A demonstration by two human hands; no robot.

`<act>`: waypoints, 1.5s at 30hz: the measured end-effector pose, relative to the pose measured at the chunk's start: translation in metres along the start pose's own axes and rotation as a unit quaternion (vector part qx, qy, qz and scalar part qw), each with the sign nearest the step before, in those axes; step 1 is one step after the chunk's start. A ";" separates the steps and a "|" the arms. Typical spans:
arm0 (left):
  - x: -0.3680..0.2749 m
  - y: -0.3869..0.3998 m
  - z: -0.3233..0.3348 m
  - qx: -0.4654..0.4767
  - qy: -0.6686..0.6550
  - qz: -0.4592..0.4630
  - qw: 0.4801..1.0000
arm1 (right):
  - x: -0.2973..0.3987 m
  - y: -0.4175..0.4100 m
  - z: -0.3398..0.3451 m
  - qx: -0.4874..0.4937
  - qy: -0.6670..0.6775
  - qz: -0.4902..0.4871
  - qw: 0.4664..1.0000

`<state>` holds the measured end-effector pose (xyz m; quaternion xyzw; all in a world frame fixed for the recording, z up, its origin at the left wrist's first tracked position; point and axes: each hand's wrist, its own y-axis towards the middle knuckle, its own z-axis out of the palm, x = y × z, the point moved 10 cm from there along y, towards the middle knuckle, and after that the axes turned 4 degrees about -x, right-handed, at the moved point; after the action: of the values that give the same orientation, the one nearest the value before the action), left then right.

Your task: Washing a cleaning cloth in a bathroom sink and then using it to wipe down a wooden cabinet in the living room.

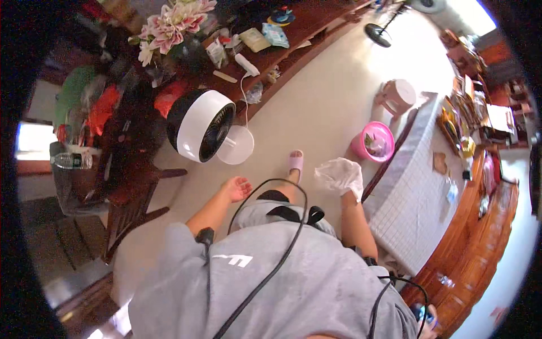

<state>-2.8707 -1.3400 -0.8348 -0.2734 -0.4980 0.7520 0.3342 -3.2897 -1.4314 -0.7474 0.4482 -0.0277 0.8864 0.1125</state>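
My left hand hangs in front of my body with its fingers apart and a little curled, holding nothing. A thin white translucent plastic bag covers my right hand down to the wrist, and its loose part spreads to the left. The fingers inside the bag are hidden. Just beyond the bag, a pink waste bin with some litter in it stands on the floor. Ahead of my left hand is a white and black fan on a round white base. One pink slipper shows on my foot.
A dark wooden cabinet with flowers and packets runs along the far left. Wooden chair arms jut in at left. At right stand a cloth-covered table and a wooden bench. Another person's hand shows bottom right.
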 end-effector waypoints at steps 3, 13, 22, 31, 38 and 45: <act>-0.019 0.050 -0.037 -0.065 -0.028 -0.041 0.997 | -0.024 0.071 0.053 -0.046 -0.002 0.242 0.969; -0.182 0.051 0.196 -0.113 0.196 0.235 0.945 | 0.037 0.283 0.113 -0.071 0.182 0.401 0.895; -0.066 0.070 0.115 -0.228 -0.272 0.174 0.918 | -0.027 0.352 0.167 0.478 -0.286 0.200 0.806; 0.015 0.074 0.194 -0.228 -0.243 0.118 0.935 | -0.043 0.491 0.025 0.466 -0.325 0.229 0.790; -0.062 0.124 0.245 -0.222 -0.080 0.121 0.964 | -0.086 0.464 0.083 0.539 -0.336 0.190 0.749; -0.171 0.224 0.195 -0.304 0.078 0.115 0.942 | -0.130 0.429 0.194 0.704 -0.564 0.125 0.413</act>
<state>-2.9604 -1.6454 -0.9608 -0.4756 -0.6406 0.5741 0.1842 -3.1588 -1.9011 -0.7133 0.7604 0.4937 0.1467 -0.3955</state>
